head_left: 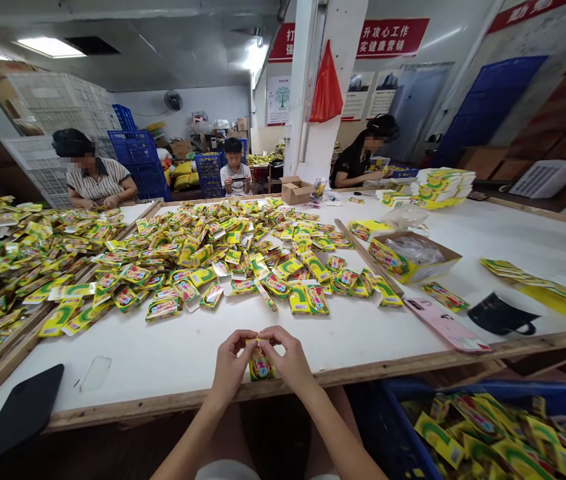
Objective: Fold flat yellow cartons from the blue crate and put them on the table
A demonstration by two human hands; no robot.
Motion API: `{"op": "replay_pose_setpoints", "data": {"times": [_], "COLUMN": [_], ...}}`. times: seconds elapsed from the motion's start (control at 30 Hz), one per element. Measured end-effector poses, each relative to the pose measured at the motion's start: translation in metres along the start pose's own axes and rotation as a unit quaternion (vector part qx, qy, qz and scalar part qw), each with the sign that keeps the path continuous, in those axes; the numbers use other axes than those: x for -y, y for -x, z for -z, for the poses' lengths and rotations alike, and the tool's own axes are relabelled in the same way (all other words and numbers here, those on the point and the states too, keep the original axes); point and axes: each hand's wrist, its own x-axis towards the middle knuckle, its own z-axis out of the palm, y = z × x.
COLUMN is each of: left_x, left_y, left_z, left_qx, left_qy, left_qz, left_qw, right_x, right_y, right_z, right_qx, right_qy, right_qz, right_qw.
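Note:
Between my two hands, at the front edge of the white table [173, 357], is a small yellow and green printed box [261, 365]. My left hand [233, 357] pinches its upper left corner with thumb and fingers. At the upper right corner, my right hand [289, 357] pinches it in the same way. Both thumbs meet near the top end of the box, and the fingers partly hide that end. Beyond my hands lies a large heap of similar small boxes [197, 250], several with flaps standing open.
A blue crate [397, 427] of boxes stands low at right. On the table are a pink phone [445, 325], a black face mask [500, 315], an open carton [427, 270] and a dark flat object [25, 407]. Wooden strips [363, 250] divide the tabletop. Several people sit beyond.

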Motion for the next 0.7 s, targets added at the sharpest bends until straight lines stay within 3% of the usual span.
{"op": "replay_pose_setpoints", "data": {"times": [0.1,0.27,0.5,0.63,0.7], "left_x": [-0.002,-0.005,0.007,0.005,0.003], "left_y": [-0.003,-0.007,0.002,0.005,0.011], "left_z": [-0.002,-0.001,0.006,0.006,0.005], "left_qx": [-0.013,-0.018,0.030,0.029,0.009], "left_qy": [-0.010,-0.014,0.047,0.012,-0.026], "left_qz": [0.004,0.001,0.023,0.006,-0.032], "left_qw": [1.000,1.000,0.998,0.999,0.999], "right_x": [0.001,0.004,-0.007,-0.007,-0.004], "right_y": [-0.005,-0.014,-0.001,0.004,0.009], "right_z": [-0.002,0.000,0.002,0.001,0.002], "right_qx": [-0.022,0.004,0.016,0.014,-0.010], "right_qy": [0.042,0.064,-0.029,-0.043,-0.036], "right_qz": [-0.011,-0.020,-0.042,-0.044,-0.038], "right_qw": [0.999,0.998,0.999,0.998,0.999]}}
